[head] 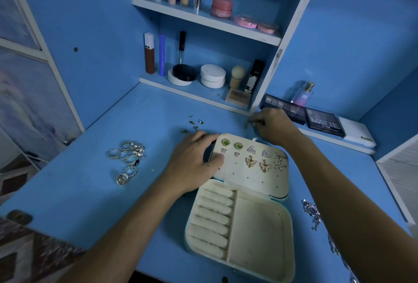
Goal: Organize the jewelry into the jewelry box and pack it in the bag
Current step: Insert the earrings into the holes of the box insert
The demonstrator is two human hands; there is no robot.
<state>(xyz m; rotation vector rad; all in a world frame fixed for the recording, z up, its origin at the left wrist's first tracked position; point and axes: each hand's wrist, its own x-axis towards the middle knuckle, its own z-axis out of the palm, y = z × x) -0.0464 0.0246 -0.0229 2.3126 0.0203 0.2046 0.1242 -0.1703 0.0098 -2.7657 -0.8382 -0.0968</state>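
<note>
A heap of rings (126, 158) lies toward the table's (95, 196) left edge. My left hand (194, 160) rests on the left side of the open jewelry box's (244, 210) lid panel, thumb flat on the panel, fingers (203, 135) curled over its far edge, gripping it. Earrings (253, 156) sit pinned across the panel. Loose earring backs (192, 124) lie behind. My right hand (273, 124), near the table's back edge, pinches something small; I cannot tell what.
</note>
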